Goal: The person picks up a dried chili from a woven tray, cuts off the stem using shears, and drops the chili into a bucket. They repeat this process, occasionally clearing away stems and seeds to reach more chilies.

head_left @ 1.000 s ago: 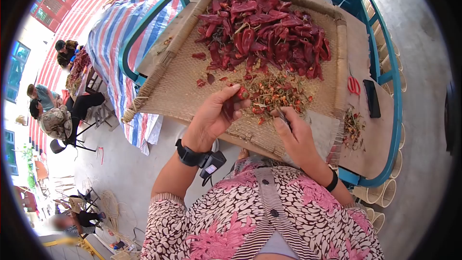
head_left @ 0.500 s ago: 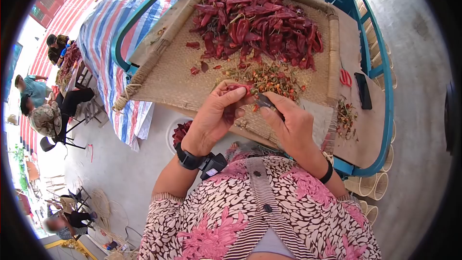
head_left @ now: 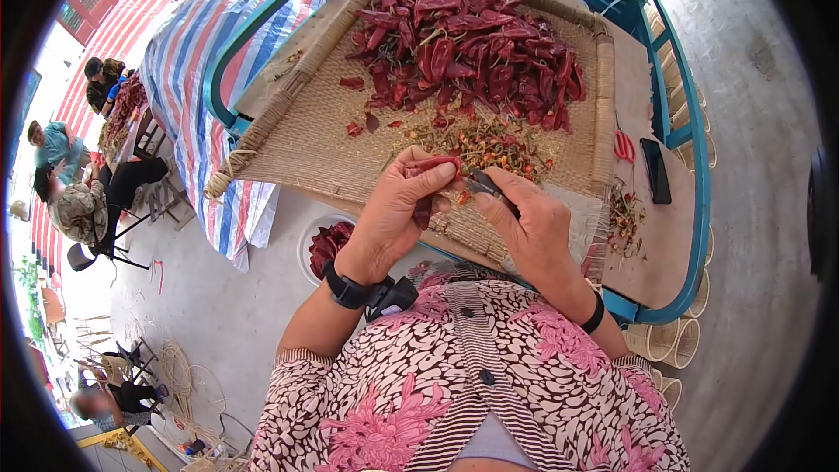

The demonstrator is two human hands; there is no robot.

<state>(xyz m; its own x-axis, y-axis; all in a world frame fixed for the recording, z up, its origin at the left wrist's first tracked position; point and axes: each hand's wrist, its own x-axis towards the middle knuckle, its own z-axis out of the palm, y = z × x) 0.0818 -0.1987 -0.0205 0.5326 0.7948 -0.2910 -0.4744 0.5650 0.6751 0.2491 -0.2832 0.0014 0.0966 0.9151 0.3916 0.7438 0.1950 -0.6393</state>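
Observation:
My left hand point(head_left: 393, 205) is closed around a dried red chili pepper point(head_left: 437, 163), whose end points toward my right hand. In my right hand point(head_left: 537, 223) I grip a small dark-bladed tool point(head_left: 479, 183); its exact kind is mostly hidden by my fingers. Its tip is close to the pepper's end. Both hands are above the near side of a woven tray point(head_left: 306, 144). Just beyond them lies a heap of cut pepper stems and seeds point(head_left: 498, 149). Farther back on the tray is a large pile of dried red peppers point(head_left: 472, 44).
Red-handled scissors point(head_left: 624, 147), a black phone point(head_left: 655, 171) and stem scraps point(head_left: 627, 218) lie right of the tray. A blue metal rail point(head_left: 699, 201) surrounds it. Below left stands a white tub point(head_left: 304, 249) holding red peppers. Several people sit at far left.
My hands have moved slightly apart, and the pepper's end shows more plainly beside the tool tip. The view has shifted a little.

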